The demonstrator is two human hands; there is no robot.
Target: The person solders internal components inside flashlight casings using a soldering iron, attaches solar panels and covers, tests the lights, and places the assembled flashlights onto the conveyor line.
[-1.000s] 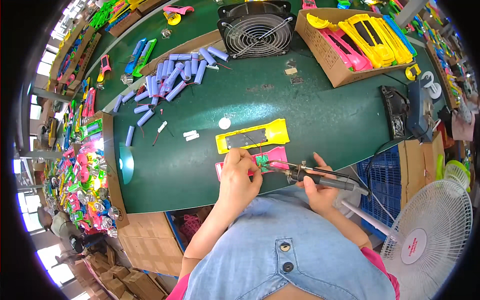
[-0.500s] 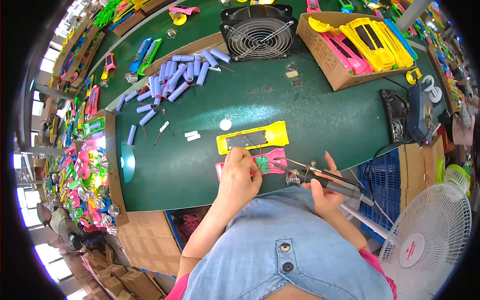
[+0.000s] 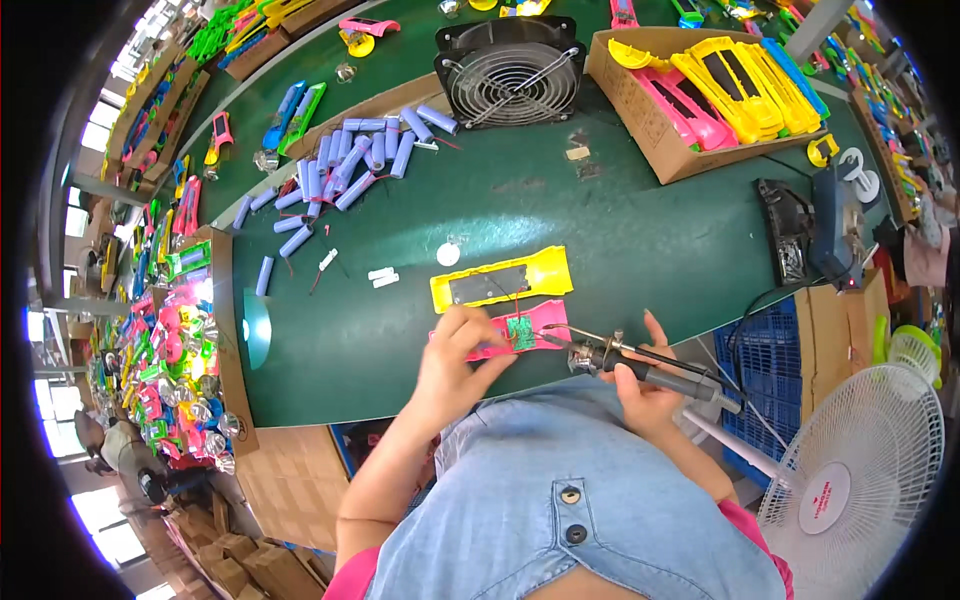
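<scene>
In front of me lies a pink plastic housing (image 3: 549,314) with a small green circuit board (image 3: 520,332) and thin red wires on it. My left hand (image 3: 452,362) is over the housing's left part, thumb and curled fingers apart, with nothing visible between them. My right hand (image 3: 645,388) grips a soldering iron (image 3: 655,373) with a thin metal feed tube alongside. Its tip points left, close to the board's right side. Just beyond, a yellow housing (image 3: 548,272) with a dark panel lies open; a thin wire runs between the two housings.
Purple battery cells (image 3: 350,160) are heaped at the back left. A black metal fan (image 3: 515,85) stands at the back, beside a cardboard box (image 3: 640,125) of coloured housings. White pieces (image 3: 383,277) and a white disc (image 3: 448,254) lie left of the housings. A soldering station (image 3: 838,225) is at right.
My left hand has drawn back left from the circuit board, and its fingers have spread from a pinch. The soldering iron has shifted only slightly.
</scene>
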